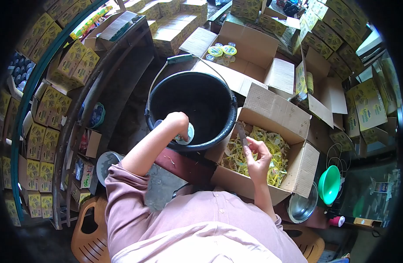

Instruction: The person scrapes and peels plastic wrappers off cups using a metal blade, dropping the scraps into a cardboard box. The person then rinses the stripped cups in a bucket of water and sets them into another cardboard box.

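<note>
My left hand [178, 122] reaches over the near rim of a large black bucket [233, 118], its fingers closed around a small pale round cup [188, 135]. The bucket has a wire handle with a green grip, tipped toward the far side. My right hand [258, 158] grips a knife [241, 132], its blade pointing up and away, between the bucket and an open cardboard box [276, 109]. Yellow and white shreds [278, 163] of thin strip material fill that box, below my right hand.
Another open carton [249, 39] behind the bucket holds several lidded cups [215, 51]. A metal bowl [303, 206] and a green bowl [329, 184] stand at right. Shelves of yellow cartons [50, 105] line the left. An orange plastic chair [89, 232] is behind me.
</note>
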The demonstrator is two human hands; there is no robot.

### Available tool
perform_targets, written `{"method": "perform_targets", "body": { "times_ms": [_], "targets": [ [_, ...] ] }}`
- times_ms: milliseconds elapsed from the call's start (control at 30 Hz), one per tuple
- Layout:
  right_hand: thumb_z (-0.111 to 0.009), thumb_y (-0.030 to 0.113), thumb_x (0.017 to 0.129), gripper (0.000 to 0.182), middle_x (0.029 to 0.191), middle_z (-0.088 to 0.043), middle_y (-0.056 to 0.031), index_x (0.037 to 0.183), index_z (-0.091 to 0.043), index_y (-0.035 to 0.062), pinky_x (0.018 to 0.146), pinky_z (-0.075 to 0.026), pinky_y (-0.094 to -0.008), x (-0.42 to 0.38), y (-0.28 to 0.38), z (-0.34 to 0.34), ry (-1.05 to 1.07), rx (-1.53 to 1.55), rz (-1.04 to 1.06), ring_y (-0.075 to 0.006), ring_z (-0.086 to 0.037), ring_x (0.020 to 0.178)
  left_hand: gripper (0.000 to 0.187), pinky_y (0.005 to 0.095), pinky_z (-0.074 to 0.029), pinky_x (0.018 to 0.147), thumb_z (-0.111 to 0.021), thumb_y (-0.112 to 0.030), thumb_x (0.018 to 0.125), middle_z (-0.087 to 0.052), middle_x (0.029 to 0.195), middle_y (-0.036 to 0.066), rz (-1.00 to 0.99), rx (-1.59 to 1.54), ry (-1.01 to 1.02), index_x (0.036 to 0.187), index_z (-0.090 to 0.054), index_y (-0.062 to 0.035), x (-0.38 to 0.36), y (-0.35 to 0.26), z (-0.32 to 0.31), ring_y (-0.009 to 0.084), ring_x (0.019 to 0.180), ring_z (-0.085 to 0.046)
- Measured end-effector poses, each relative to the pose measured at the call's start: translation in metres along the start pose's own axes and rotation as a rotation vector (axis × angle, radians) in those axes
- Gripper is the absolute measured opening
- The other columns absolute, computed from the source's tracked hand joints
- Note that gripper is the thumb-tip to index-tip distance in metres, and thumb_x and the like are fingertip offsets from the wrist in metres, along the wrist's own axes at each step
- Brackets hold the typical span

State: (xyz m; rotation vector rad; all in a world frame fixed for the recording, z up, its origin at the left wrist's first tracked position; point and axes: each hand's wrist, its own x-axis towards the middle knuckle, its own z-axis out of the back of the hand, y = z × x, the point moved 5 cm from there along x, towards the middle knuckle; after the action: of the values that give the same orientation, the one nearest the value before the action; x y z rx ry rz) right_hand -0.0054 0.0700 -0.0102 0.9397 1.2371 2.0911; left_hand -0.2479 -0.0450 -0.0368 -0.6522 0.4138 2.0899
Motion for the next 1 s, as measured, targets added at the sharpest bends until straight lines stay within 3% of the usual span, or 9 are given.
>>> {"method": "perform_targets", "body": {
  "times_ms": [67,100,167,300,367,767,900,933,1000],
  "targets": [
    [-0.063,-0.001,0.071,0.024,0.069,-0.057,-0.0033,0.094,-0.065,0.0059,0.057,-0.039,-0.0247,-0.001,-0.001,0.0,-0.001,-0.002,-0.002,-0.0109,-0.053,0.063,0.048,0.0331,-0.052,0.072,-0.078,-0.037,0.054,-0.065,0.084,0.014,0.033,-0.096,0.058,0.083,-0.067,-0.0004,-0.01,-0.002,0.003,0.0249,0.078,-0.064],
    [-0.063,-0.001,0.071,0.024,0.069,-0.058,-0.0033,0.094,-0.065,0.0059,0.057,-0.039,-0.0247,0.0,-0.001,0.0,0.0,0.0,0.001,-0.011,-0.053,0.063,0.049,0.032,-0.052,0.071,-0.078,-0.039,0.055,-0.066,0.082,0.014,0.02,-0.055,-0.166,0.084,-0.067,-0.0006,-0.012,-0.004,0.011,0.0233,0.075,-0.065],
    [-0.063,-0.001,0.071,0.024,0.069,-0.058,-0.0033,0.094,-0.065,0.006,0.058,-0.039,-0.0248,-0.002,-0.002,0.0,-0.003,0.005,0.002,-0.0113,-0.053,0.063,0.049,0.0318,-0.053,0.069,-0.078,-0.038,0.055,-0.066,0.081,0.013,0.083,-0.043,0.217,0.084,-0.067,-0.0009,-0.013,-0.002,-0.002,0.0227,0.072,-0.065],
    [-0.063,0.0,0.071,0.025,0.069,-0.057,-0.0033,0.095,-0.065,0.0064,0.058,-0.039,-0.0249,-0.001,0.0,0.001,-0.017,-0.009,0.008,-0.011,-0.053,0.063,0.052,0.0309,-0.053,0.069,-0.077,-0.045,0.056,-0.066,0.083,0.012,0.032,-0.112,-0.037,0.083,-0.068,-0.0015,-0.009,0.002,0.003,0.0216,0.073,-0.065],
    [-0.063,0.0,0.072,0.025,0.069,-0.057,-0.0032,0.096,-0.064,0.0066,0.058,-0.039,-0.0248,-0.001,-0.001,0.001,-0.027,0.006,-0.004,-0.0108,-0.052,0.062,0.058,0.0312,-0.052,0.07,-0.075,-0.051,0.053,-0.066,0.083,0.013,0.023,0.014,0.192,0.081,-0.068,-0.0009,-0.007,-0.001,-0.004,0.0228,0.074,-0.065],
    [-0.063,0.0,0.072,0.025,0.069,-0.057,-0.0021,0.096,-0.064,0.0069,0.059,-0.039,-0.0244,-0.001,0.001,0.003,-0.052,0.021,-0.023,-0.0098,-0.052,0.064,0.052,0.0329,-0.052,0.071,-0.077,-0.045,0.055,-0.065,0.084,0.016,0.05,-0.1,0.167,0.081,-0.067,-0.0007,-0.011,-0.001,-0.007,0.0252,0.079,-0.064],
    [-0.063,0.001,0.073,0.024,0.069,-0.057,-0.0018,0.095,-0.064,0.0069,0.059,-0.039,-0.0242,-0.001,-0.002,0.002,-0.056,0.049,-0.035,-0.0096,-0.052,0.064,0.055,0.0316,-0.052,0.071,-0.075,-0.049,0.055,-0.065,0.081,0.016,0.038,-0.172,-0.24,0.083,-0.068,-0.0013,-0.007,0.008,0.002,0.0251,0.075,-0.065],
    [-0.063,0.001,0.073,0.024,0.069,-0.057,-0.0018,0.095,-0.064,0.0069,0.059,-0.039,-0.024,-0.002,-0.003,0.003,-0.057,0.049,-0.04,-0.0095,-0.052,0.064,0.053,0.033,-0.052,0.071,-0.073,-0.05,0.057,-0.065,0.082,0.016,0.015,-0.097,0.083,0.082,-0.068,-0.0035,-0.011,0.004,-0.004,0.0258,0.076,-0.064],
    [-0.064,0.001,0.073,0.024,0.069,-0.057,-0.0018,0.096,-0.063,0.007,0.059,-0.039,-0.0237,-0.001,-0.003,0.003,-0.059,0.049,-0.04,-0.0095,-0.052,0.064,0.055,0.0349,-0.051,0.072,-0.072,-0.049,0.059,-0.065,0.084,0.017,-0.001,-0.039,0.174,0.083,-0.067,0.0001,-0.009,0.002,-0.008,0.0265,0.079,-0.064]
  ]
}}
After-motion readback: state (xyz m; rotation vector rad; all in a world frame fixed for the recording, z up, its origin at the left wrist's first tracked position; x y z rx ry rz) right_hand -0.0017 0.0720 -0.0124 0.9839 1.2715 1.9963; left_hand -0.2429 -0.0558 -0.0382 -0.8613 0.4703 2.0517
